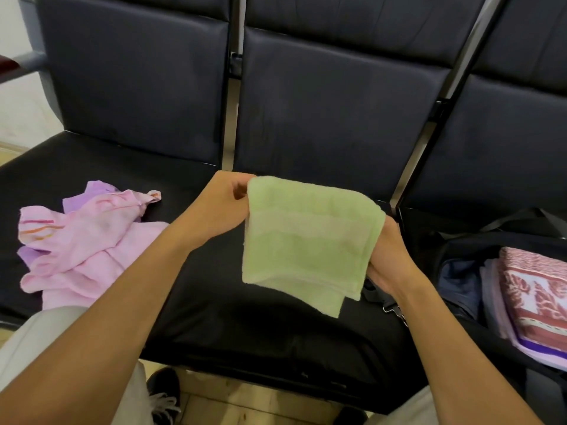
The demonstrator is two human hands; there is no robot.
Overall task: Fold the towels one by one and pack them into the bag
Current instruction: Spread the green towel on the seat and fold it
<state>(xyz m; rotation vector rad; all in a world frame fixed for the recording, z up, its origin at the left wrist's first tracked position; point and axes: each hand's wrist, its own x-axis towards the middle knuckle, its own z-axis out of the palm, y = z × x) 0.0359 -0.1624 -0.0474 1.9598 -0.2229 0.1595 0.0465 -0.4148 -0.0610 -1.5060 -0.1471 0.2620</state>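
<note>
Nearest, at the bottom edge, a dark lace-up shoe [164,391] stands on the pale tiled floor [245,403]. Above the black padded bench seat [245,326], a folded light green terry towel [310,240] hangs in the air, held at both upper corners. The left hand [221,207] pinches its top left corner with curled fingers. The right hand [389,259] is mostly hidden behind the towel's right edge and grips it there. Left on the seat lies a crumpled pile of pink and lilac towels [82,243]. At the right an open black bag [460,280] holds a folded red-and-white patterned towel [537,299]. Farther back rise the dark padded backrests [337,102].
</note>
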